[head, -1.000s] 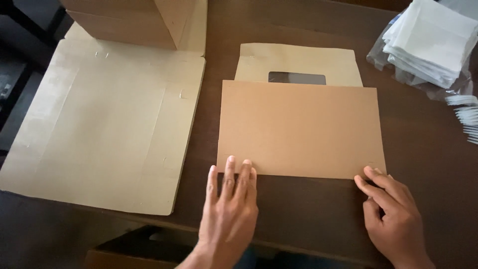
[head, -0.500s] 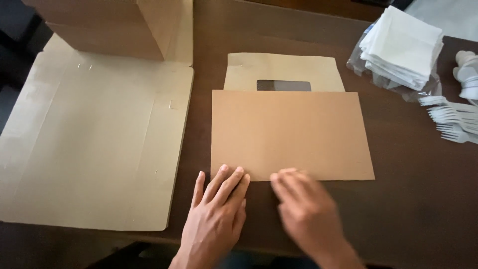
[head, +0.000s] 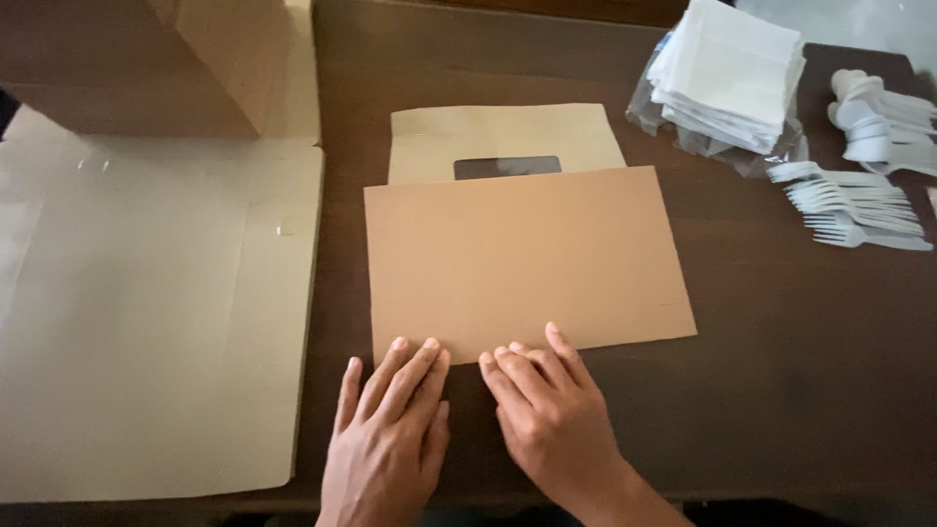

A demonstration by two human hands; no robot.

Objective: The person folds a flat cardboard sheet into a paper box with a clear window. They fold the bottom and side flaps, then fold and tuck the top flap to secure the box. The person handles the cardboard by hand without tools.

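A flat brown cardboard sheet (head: 527,262) is laid on the dark wooden desk (head: 781,390), near the middle and toward its near edge. Both hands are placed side by side at the sheet's near edge. The left hand (head: 386,444) is laid palm down, its fingers (head: 410,366) held straight and close together, the tips touching the near left corner of the sheet. The right hand (head: 551,420) is laid flat just beside it, its fingers (head: 532,361) slightly spread and their tips resting on the sheet's near edge; nothing is pinched by either hand. Behind the sheet, partly covered by it, a paler folded carton with a window cut-out (head: 508,141) is seen. A large flattened pale cardboard panel (head: 146,312) is spread over the desk's left side. At the far right corner, a stack of white napkins in clear wrap (head: 727,78) is set, with white plastic forks (head: 854,210) and white plastic spoons (head: 878,122) beside it.
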